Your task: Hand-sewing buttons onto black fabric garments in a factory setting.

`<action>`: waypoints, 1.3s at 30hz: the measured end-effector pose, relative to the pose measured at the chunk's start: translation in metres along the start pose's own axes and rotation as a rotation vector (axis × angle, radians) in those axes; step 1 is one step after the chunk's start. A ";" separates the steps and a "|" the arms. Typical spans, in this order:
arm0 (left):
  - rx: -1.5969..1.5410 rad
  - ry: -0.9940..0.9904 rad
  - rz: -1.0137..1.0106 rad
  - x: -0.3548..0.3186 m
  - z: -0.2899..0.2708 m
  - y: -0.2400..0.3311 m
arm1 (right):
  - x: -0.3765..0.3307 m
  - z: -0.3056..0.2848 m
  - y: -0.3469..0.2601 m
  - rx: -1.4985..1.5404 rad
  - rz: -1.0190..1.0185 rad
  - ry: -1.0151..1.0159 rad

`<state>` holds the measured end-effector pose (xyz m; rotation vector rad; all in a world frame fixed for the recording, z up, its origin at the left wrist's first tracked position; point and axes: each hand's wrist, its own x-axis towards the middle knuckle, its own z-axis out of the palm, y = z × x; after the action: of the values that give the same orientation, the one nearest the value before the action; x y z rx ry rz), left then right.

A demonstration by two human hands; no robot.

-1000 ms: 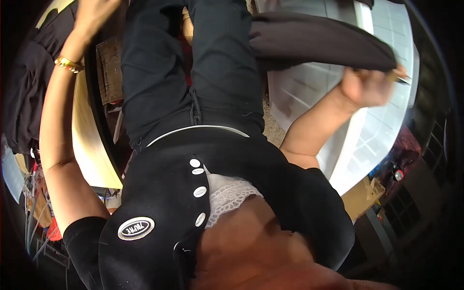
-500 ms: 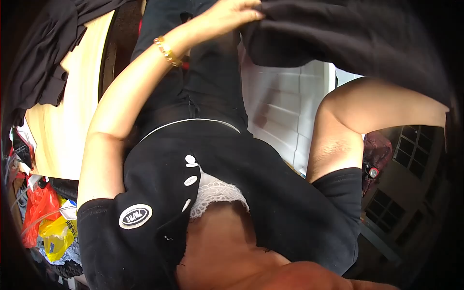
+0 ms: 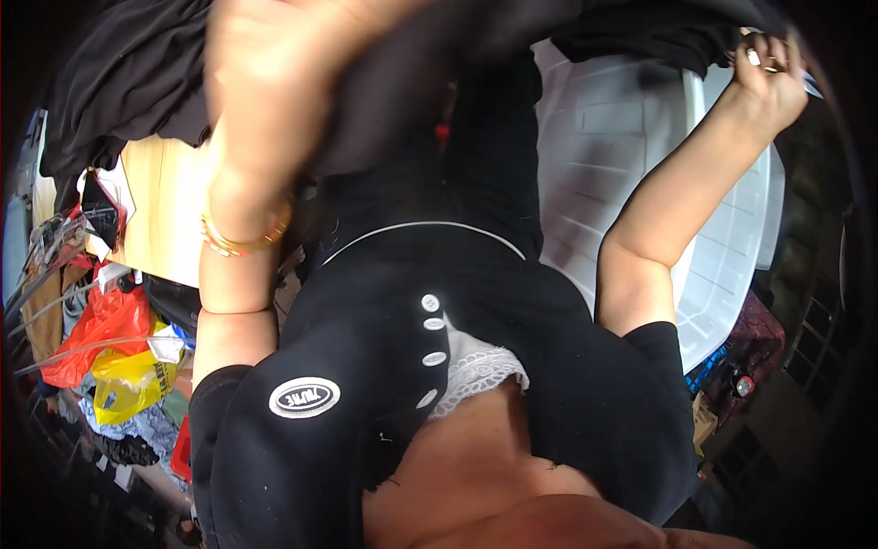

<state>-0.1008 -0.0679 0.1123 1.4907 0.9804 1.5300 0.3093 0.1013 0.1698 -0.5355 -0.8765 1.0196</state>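
Note:
A black cloth (image 3: 494, 32) stretches across the top of the view in front of my legs, partly out of the picture. At its right end my right hand (image 3: 771, 80) is closed with bent fingers, gripping the cloth's edge. My left hand (image 3: 293, 55), above a wrist with gold bracelets, is smeared by motion beside the cloth. Its fingers do not show clearly, so its hold cannot be told. On my left, more black fabric (image 3: 137, 78) lies heaped on a pale wooden table (image 3: 165, 210).
A white plastic tub (image 3: 722, 274) stands close on my right, with a dark red patterned item (image 3: 764, 334) beside it. Below the table, on the left, sit a red plastic bag (image 3: 105, 325), a yellow bag (image 3: 133, 384) and crumpled fabrics.
My left hand has swung left and nearer to me, blurring. My right hand, hidden before, has come into view at the upper right. The black cloth has shifted up and left, uncovering more tub.

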 end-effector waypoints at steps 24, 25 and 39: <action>1.074 -0.455 -0.381 -0.059 -0.023 -0.122 | -0.219 0.016 0.161 -0.438 0.470 -0.282; 1.089 -0.463 -0.394 -0.057 -0.019 -0.120 | -0.208 -0.022 0.161 -0.476 0.428 -0.164; 1.115 -0.484 -0.348 -0.050 -0.007 -0.111 | -0.224 -0.047 0.167 -0.850 0.239 -0.051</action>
<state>-0.1054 -0.0687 -0.0093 2.0965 1.7746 0.2497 0.2098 -0.0246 -0.0630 -1.3575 -1.3093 0.8401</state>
